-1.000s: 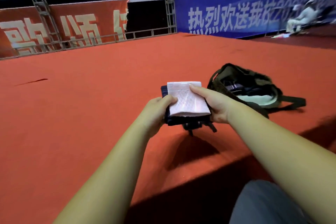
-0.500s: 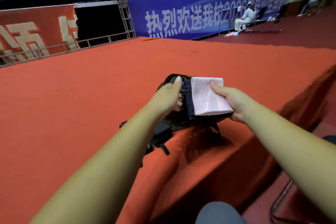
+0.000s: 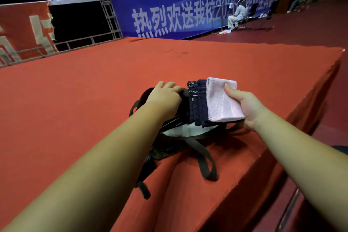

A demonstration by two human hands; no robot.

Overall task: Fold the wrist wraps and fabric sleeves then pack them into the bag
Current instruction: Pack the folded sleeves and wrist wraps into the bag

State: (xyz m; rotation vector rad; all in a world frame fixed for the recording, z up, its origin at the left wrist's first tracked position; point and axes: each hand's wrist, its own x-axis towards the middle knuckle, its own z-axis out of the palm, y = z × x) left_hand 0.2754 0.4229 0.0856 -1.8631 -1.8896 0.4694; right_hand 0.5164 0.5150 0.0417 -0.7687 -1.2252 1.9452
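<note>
Pinching the soft folded stack [image 3: 197,105] (pink sleeve [image 3: 222,100] outermost, apt to splay) across all layers with the right hand [image 3: 244,107], gripping the rim of the bag [image 3: 167,151] with the left hand [image 3: 163,98].

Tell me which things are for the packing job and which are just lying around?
For the job: pink folded cloth and dark folded wraps, stacked in the right hand; bag, its opening held by the left hand.
Just around: red carpeted platform under the bag; blue banner; metal truss; seated person far off.
</note>
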